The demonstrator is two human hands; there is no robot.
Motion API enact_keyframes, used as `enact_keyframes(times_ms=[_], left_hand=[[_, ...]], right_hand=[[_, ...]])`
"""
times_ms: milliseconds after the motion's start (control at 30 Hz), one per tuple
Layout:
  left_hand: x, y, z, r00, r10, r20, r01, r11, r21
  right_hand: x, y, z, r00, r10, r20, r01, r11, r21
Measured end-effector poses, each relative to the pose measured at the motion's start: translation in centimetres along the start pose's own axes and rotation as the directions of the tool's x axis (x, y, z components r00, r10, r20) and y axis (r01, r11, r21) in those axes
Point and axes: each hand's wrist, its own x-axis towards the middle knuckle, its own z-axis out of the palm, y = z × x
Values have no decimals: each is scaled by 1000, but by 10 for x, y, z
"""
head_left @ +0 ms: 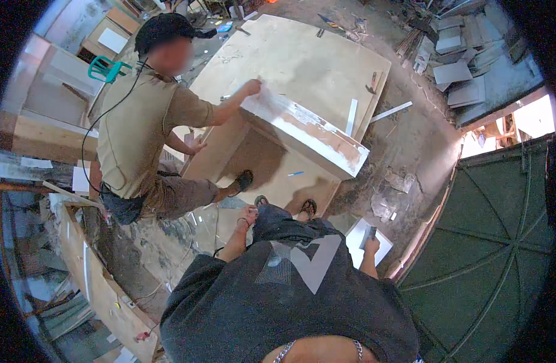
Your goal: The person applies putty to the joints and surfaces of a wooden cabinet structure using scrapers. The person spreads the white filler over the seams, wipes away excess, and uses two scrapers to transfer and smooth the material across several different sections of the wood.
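My right hand (pixel 371 247), low at my right side, is closed around a flat grey scraper (pixel 367 233). Behind it lies a white panel (pixel 382 249). Beside my left thigh, my left hand (pixel 248 214) has its fingers curled, and what they hold, if anything, is too small to make out. In front of me a long wooden panel (pixel 308 128), smeared with white, stands along the edge of a large wooden board (pixel 290 60). A co-worker's hand (pixel 252 88) rests at its left end; their other hand (pixel 196 146) is lower, by the wooden side.
A hammer (pixel 372 83) and a white strip (pixel 351 117) lie on the board. A blue pen-like stick (pixel 296 173) is on the wood near my feet. The co-worker (pixel 133 133) stands at left, a dark metal gate (pixel 483 254) at right. Stacked panels (pixel 462 72) fill the far right.
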Motion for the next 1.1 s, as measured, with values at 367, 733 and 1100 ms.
enact_keyframes(times_ms=[367,733,1100], left_hand=[[-16,41,10,989,-135,59,144,971,-189],[21,-6,13,999,40,32,-41,999,20],[2,88,32,997,73,-25,-71,996,47]], right_hand=[[5,14,3,998,63,21,-65,993,94],[2,11,-1,997,75,14,-76,996,54],[-6,9,-6,998,64,12,-65,996,54]])
